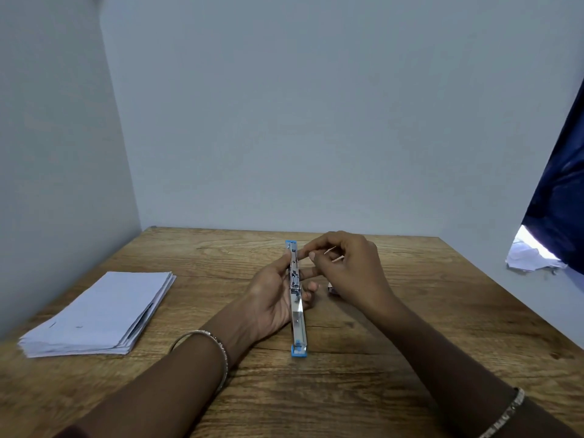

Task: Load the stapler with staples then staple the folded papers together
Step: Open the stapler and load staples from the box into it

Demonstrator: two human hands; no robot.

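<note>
A blue and silver stapler (pixel 297 311) lies swung fully open in a long line on the wooden table (pixel 347 374), its metal staple channel facing up. My left hand (pixel 271 298) grips its middle from the left side. My right hand (pixel 350 267) hovers over the far half, fingertips pinched at the channel; whether they hold a strip of staples I cannot tell. A stack of folded white papers (pixel 104 314) rests at the left of the table, apart from both hands.
A small dark object (pixel 331 289), partly hidden under my right hand, lies on the table. Walls close in the table at the back and left. A dark blue cloth (pixel 559 184) and crumpled white paper (pixel 531 257) sit at the right.
</note>
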